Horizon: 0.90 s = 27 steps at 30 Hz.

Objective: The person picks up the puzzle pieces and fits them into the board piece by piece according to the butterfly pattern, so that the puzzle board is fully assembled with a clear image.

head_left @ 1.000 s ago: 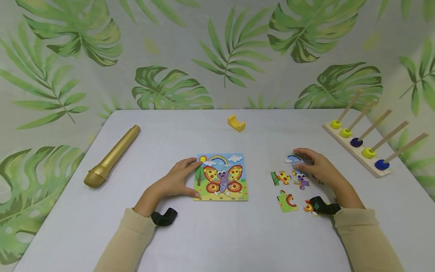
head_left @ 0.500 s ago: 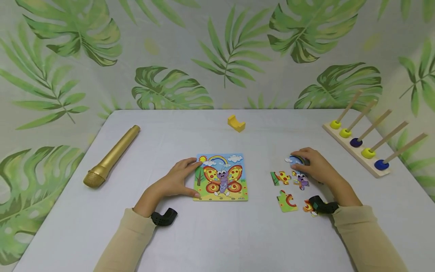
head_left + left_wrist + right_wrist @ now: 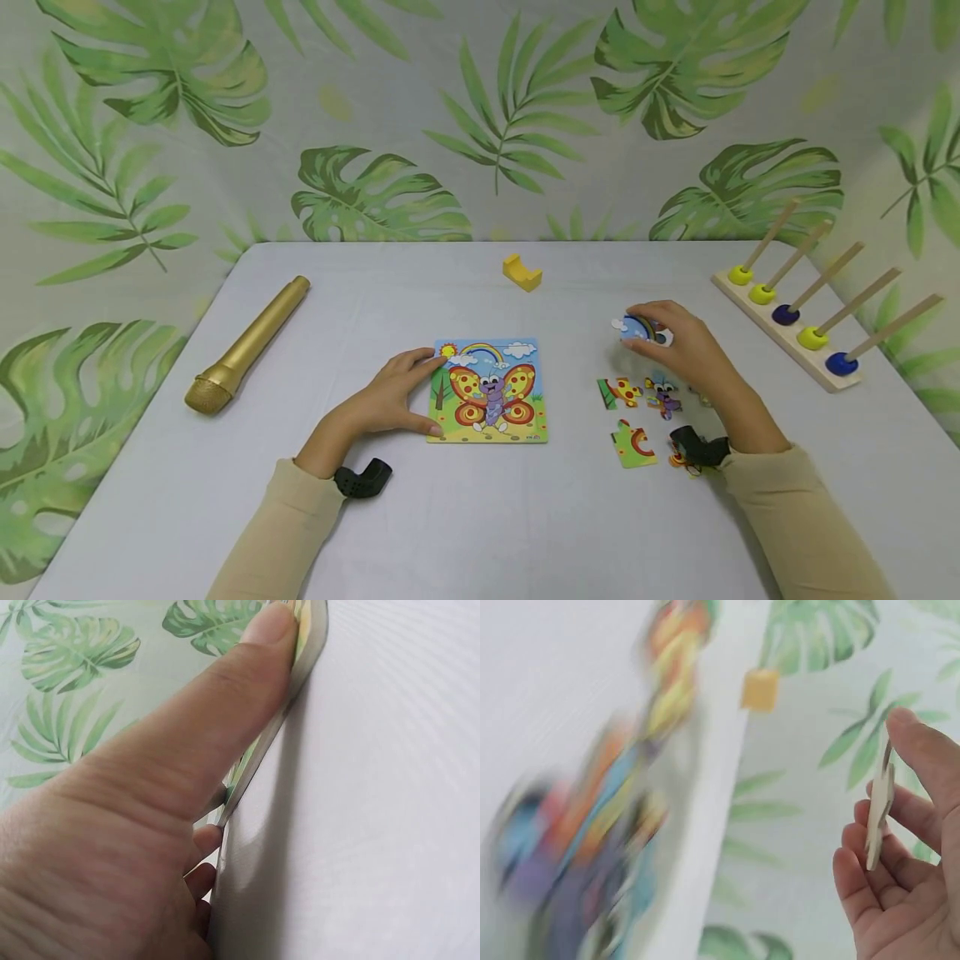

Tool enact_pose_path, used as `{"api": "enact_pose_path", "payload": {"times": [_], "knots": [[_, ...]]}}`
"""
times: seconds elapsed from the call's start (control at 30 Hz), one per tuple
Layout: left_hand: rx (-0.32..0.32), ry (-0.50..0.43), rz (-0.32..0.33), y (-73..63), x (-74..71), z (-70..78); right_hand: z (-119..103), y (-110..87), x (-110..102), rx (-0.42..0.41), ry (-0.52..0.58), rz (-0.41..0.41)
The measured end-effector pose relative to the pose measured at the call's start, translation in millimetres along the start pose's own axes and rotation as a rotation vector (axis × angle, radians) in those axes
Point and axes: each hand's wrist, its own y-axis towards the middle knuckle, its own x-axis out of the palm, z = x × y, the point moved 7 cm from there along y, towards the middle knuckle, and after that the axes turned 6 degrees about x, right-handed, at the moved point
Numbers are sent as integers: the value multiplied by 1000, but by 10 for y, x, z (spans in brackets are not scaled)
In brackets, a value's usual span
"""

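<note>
A square butterfly puzzle board lies flat at the middle of the table. My left hand holds its left side, the thumb at the near corner and the fingers by the far one. Over the table to the right, my right hand pinches a rainbow-and-cloud puzzle piece between thumb and fingers; in the right wrist view the piece appears edge-on. Below that hand lie loose pieces: a tree-and-wing piece, a butterfly-face piece and a green piece. Others are partly hidden by the right wrist.
A gold microphone lies at the left. A yellow notched block sits toward the back edge. At the right stands a wooden peg stand with yellow and blue beads. A leaf-patterned cloth hangs behind the table.
My right hand has lifted the rainbow piece off the table and moved it slightly left and away from me, uncovering the face piece more. My left hand and the board stay put.
</note>
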Motion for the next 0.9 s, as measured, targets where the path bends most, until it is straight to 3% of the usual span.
{"api": "enact_pose_path", "payload": {"times": [0.2, 0.33, 0.53, 0.73, 0.9], "knots": [[2, 3, 2, -4, -5, 2, -673, 130, 122, -224, 125, 54], [7, 0, 4, -5, -4, 2, -1017, 197, 371, -292, 201, 12], [13, -2, 6, 7, 6, -7, -1224, 280, 852, -238, 239, -97], [11, -13, 4, 4, 0, 2, -1108, 322, 1291, -131, 151, -230], [8, -9, -1, -6, -17, 19, -1025, 354, 1459, -93, 107, -280]]}}
